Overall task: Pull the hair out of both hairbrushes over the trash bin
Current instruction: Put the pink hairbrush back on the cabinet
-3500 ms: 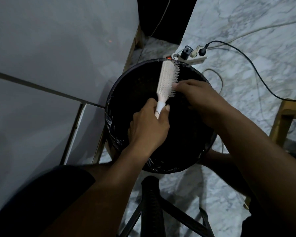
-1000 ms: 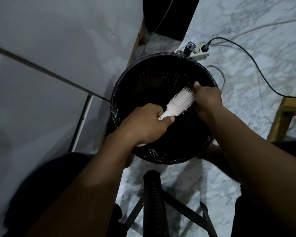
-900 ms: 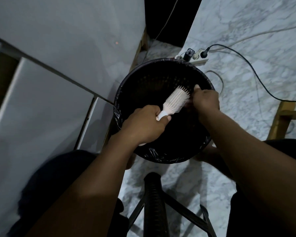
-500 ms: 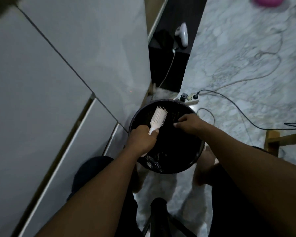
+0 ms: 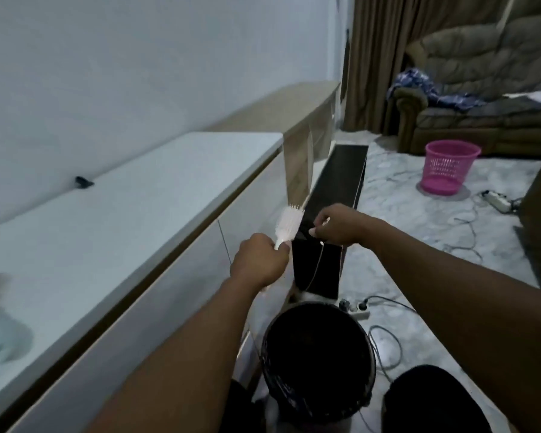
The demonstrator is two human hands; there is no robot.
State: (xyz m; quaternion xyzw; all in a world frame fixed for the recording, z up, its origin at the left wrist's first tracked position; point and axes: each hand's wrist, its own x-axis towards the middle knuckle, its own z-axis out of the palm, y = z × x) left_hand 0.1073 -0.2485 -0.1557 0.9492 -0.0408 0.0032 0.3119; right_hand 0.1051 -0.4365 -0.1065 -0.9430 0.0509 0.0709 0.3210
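Your left hand (image 5: pixel 258 260) is fisted tight on the white hairbrush (image 5: pixel 289 224) handle, brush raised above and beyond the black trash bin (image 5: pixel 317 364), your right hand (image 5: pixel 338 225) fingertips pinched together just beside the bristles.

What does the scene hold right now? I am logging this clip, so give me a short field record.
left hand: fist closed on the handle of the white hairbrush, bristles up
right hand: pinched shut beside the brush head; any hair is too fine to tell
black trash bin: on the floor below both hands
pink basket: far right, by the sofa
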